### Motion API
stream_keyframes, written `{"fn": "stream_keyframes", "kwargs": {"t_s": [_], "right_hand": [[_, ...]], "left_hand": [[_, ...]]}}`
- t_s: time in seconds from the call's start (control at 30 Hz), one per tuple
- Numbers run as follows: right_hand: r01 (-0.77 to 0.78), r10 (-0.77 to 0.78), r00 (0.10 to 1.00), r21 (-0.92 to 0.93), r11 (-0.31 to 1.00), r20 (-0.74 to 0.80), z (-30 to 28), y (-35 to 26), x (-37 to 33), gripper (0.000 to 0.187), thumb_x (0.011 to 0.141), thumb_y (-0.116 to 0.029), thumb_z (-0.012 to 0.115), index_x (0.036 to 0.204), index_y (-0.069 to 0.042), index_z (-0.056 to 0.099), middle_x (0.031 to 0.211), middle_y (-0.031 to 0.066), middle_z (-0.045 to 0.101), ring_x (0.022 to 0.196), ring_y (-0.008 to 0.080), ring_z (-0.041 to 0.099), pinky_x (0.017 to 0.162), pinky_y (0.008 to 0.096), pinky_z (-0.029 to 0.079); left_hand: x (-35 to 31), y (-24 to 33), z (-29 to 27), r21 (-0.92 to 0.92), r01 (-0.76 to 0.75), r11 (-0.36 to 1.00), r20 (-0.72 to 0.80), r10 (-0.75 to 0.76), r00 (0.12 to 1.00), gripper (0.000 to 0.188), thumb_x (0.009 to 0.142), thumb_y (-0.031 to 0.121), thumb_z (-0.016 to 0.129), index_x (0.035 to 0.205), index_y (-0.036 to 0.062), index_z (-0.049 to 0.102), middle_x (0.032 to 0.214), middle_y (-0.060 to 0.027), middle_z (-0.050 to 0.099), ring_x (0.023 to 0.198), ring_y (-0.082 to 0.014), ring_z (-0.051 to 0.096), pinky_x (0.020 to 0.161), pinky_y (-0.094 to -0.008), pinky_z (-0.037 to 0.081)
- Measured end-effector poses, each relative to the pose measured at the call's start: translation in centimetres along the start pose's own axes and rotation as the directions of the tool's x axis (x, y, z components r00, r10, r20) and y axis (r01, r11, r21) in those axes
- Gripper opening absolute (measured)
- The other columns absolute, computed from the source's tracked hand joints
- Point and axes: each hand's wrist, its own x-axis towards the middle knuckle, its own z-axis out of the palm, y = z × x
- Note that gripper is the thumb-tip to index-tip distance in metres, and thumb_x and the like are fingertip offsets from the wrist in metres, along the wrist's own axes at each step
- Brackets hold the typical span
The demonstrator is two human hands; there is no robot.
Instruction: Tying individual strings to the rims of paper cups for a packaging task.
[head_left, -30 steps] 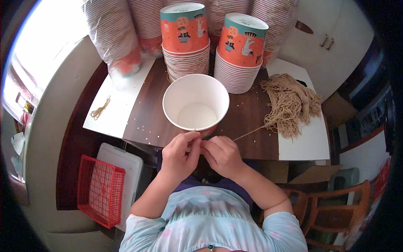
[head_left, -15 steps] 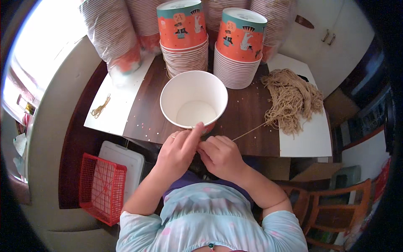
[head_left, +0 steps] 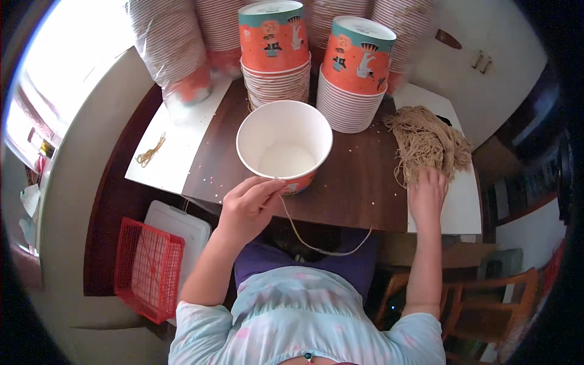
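A white-lined paper bucket (head_left: 283,137) with an orange printed outside stands upright at the middle of the table's near edge. My left hand (head_left: 246,210) is closed in a pinch at its near rim. From those fingers a tan string (head_left: 322,250) droops in a loop below the table edge, its other end near the edge to the right. Whether the string is fastened to the rim is hidden by the fingers. My right hand (head_left: 427,198) lies with fingers stretched over the near side of a tangled heap of tan strings (head_left: 426,137) on the right.
Behind the bucket stand two stacks of upside-down nested paper buckets (head_left: 274,52) (head_left: 359,58), with wrapped stacks (head_left: 164,42) farther back. A small bundle of string (head_left: 151,151) lies at the left. A red plastic basket (head_left: 149,267) sits low at the left, a wooden chair (head_left: 486,304) low at the right.
My right hand has left the bucket's near rim and moved right to the string heap. The string now hangs slack instead of stretching toward the heap. My left hand stays at the rim.
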Motion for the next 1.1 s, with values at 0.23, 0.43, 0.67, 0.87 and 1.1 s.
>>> {"fn": "stream_keyframes", "kwargs": {"t_s": [0.23,0.43,0.67,0.87,1.1], "right_hand": [[0.216,-0.354,0.933,0.892,0.398,-0.068,-8.4,-15.5,1.0,0.025,0.071,-0.015,0.073,0.091,-0.005,0.060,0.087,0.0095,0.058,0.083,0.0283,0.058,0.074,0.0384,0.046],[0.074,-0.388,0.920,0.948,0.309,0.055,-6.7,-18.0,2.8,0.024,0.070,-0.010,0.073,0.089,-0.002,0.062,0.085,0.0128,0.058,0.078,0.0307,0.058,0.070,0.0373,0.048],[-0.023,-0.433,0.893,0.975,0.222,0.120,-5.0,-18.4,2.5,0.010,0.078,-0.004,0.067,0.087,-0.001,0.063,0.079,0.0094,0.061,0.073,0.0215,0.060,0.067,0.0307,0.049],[-0.536,-0.282,0.834,0.817,-0.213,0.473,-4.6,-17.8,1.7,0.009,0.085,-0.009,0.064,0.082,-0.001,0.063,0.076,-0.0010,0.062,0.070,0.0032,0.056,0.063,0.0208,0.048],[-0.491,-0.211,0.865,0.854,-0.174,0.455,-3.8,-18.3,1.1,0.004,0.085,-0.006,0.064,0.085,-0.002,0.064,0.078,-0.0009,0.062,0.069,0.0044,0.056,0.062,0.0203,0.047]], "left_hand": [[-0.1,0.7,1.1,0.100,-0.017,0.995,0.003,0.016,1.000,0.027,0.071,0.001,0.068,0.098,0.0010,0.062,0.089,-0.0120,0.064,0.080,-0.0291,0.064,0.069,-0.0360,0.054],[-0.5,0.2,0.6,0.092,-0.044,0.995,0.087,0.036,0.996,0.045,0.062,0.000,0.065,0.106,0.0007,0.058,0.095,-0.0148,0.061,0.088,-0.0328,0.061,0.075,-0.0396,0.051],[-0.5,-0.6,1.2,0.017,-0.033,0.999,0.096,0.031,0.995,0.044,0.062,-0.002,0.067,0.105,0.0012,0.059,0.095,-0.0143,0.061,0.087,-0.0327,0.061,0.075,-0.0383,0.052],[-0.8,0.4,1.8,-0.469,0.208,0.858,0.111,-0.176,0.978,0.037,0.071,-0.003,0.067,0.107,0.0003,0.059,0.102,-0.0117,0.062,0.095,-0.0224,0.063,0.078,-0.0329,0.053],[-3.1,1.0,4.5,-0.819,0.300,0.489,-0.010,-0.535,0.845,0.031,0.076,-0.006,0.066,0.106,-0.0017,0.058,0.099,-0.0058,0.060,0.085,-0.0080,0.059,0.068,-0.0220,0.049]]}}
